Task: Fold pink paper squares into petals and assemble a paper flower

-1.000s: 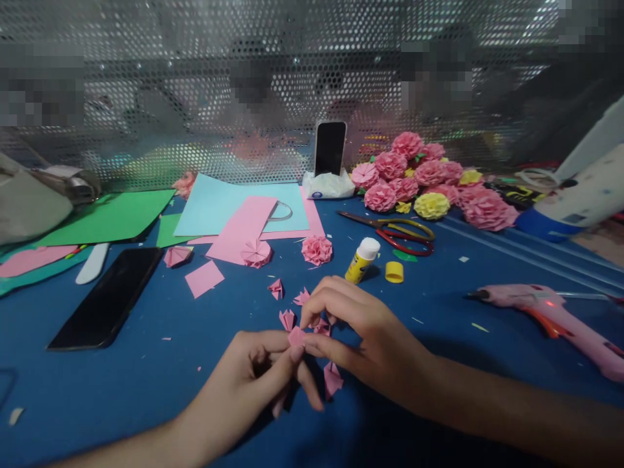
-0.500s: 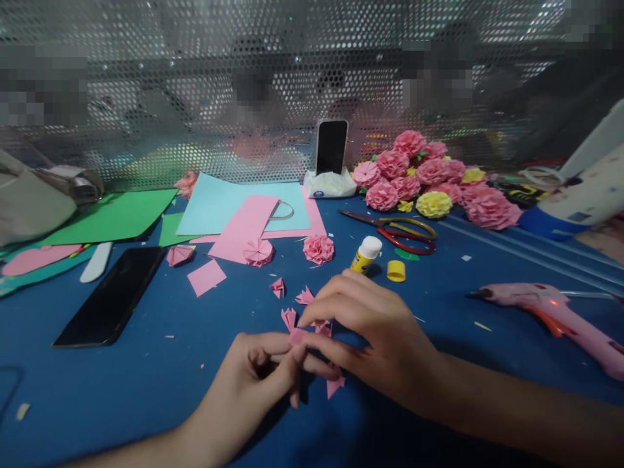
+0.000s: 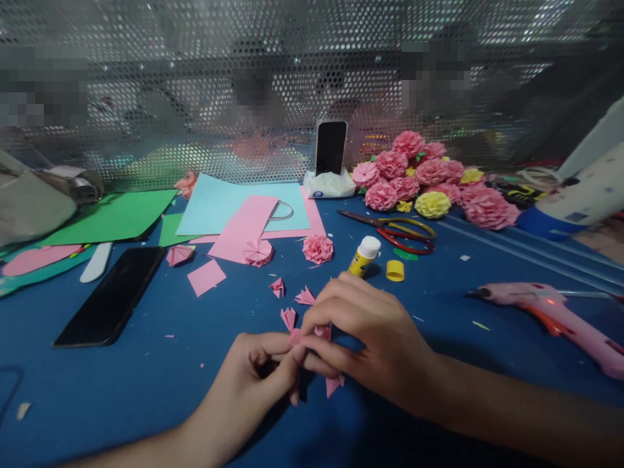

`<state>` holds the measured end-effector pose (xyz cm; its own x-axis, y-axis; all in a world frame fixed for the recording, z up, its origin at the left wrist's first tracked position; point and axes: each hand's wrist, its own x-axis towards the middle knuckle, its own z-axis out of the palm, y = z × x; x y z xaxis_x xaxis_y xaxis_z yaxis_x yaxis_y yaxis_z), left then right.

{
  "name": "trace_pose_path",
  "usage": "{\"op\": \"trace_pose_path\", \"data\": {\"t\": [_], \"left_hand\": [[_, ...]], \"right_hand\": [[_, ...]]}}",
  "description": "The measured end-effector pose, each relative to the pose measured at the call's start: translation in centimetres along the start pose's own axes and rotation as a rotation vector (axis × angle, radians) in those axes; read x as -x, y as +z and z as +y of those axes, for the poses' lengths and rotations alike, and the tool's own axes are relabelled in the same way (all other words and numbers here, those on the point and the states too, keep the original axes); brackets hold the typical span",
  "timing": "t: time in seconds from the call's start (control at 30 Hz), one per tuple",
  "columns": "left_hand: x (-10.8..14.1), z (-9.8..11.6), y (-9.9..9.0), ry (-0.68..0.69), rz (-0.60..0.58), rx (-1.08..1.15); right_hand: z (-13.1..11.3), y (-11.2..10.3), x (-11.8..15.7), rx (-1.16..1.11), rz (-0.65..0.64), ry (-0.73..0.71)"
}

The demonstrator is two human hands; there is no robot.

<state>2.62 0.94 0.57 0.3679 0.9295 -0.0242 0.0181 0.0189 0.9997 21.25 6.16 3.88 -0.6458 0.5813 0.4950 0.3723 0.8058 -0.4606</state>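
Between the fingertips of both hands is a small pink paper piece [image 3: 295, 337], mostly covered. My left hand [image 3: 260, 374] pinches it between thumb and forefinger. My right hand [image 3: 365, 328] comes in from the right, its thumb and forefinger closed on the same piece. Around them lie folded pink paper bits: one fan-shaped bit [image 3: 288, 318] just beyond the fingertips, another [image 3: 305, 296] farther back, a smaller one [image 3: 277, 286] to its left, and one [image 3: 334, 386] partly under my hands. An uncapped glue stick [image 3: 361, 259] stands behind my right hand, its yellow cap [image 3: 395, 270] beside it.
Pink paper flowers [image 3: 318, 249] sit behind the hands, with a larger heap [image 3: 414, 172] at the back right. Scissors [image 3: 390, 227] lie before it. A pink glue gun [image 3: 550, 309] with a lit light rests right; a black phone [image 3: 112, 296] lies left. Colored sheets [image 3: 244, 192] lie behind.
My right hand's fingers have shifted slightly at the small paper piece. My left hand keeps its pinch, and the things on the table have not moved.
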Motion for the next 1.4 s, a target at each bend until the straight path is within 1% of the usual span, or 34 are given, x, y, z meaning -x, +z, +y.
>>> {"op": "trace_pose_path", "data": {"t": [0.27,0.33,0.5,0.6,0.67,0.8,0.93,1.1,1.17,1.23,1.4], "left_hand": [[0.2,0.0,0.0,-0.003,0.006,-0.022],[0.2,0.0,0.0,-0.002,0.009,-0.027],[0.2,-0.2,0.0,0.008,0.022,-0.035],[0.2,-0.4,-0.1,0.005,0.024,-0.043],[0.2,-0.5,-0.1,0.002,0.027,-0.046],[0.2,-0.4,0.0,0.003,0.010,-0.049],[0.3,-0.2,0.0,0.000,0.002,-0.048],[0.3,-0.3,0.0,-0.013,0.009,-0.052],[0.3,-0.2,0.0,-0.013,0.008,-0.045],[0.2,-0.2,0.1,-0.012,0.004,-0.036],[0.2,0.0,0.1,-0.018,0.001,-0.027]], "right_hand": [[0.1,0.0,0.0,-0.007,-0.001,-0.002],[0.1,0.0,0.1,0.006,0.002,-0.035],[0.3,-0.1,0.5,0.122,0.028,-0.195],[0.3,0.0,0.5,0.100,0.044,-0.205],[0.4,0.0,0.5,-0.007,0.044,-0.161],[0.3,0.0,0.0,-0.258,-0.022,0.054],[0.1,-0.1,-0.2,-0.389,-0.078,0.237],[0.4,0.5,0.0,-0.563,-0.140,0.490],[0.5,0.8,0.1,-0.621,-0.168,0.533],[0.5,1.0,0.2,-0.657,-0.182,0.547],[0.5,1.1,0.2,-0.661,-0.164,0.513]]}}
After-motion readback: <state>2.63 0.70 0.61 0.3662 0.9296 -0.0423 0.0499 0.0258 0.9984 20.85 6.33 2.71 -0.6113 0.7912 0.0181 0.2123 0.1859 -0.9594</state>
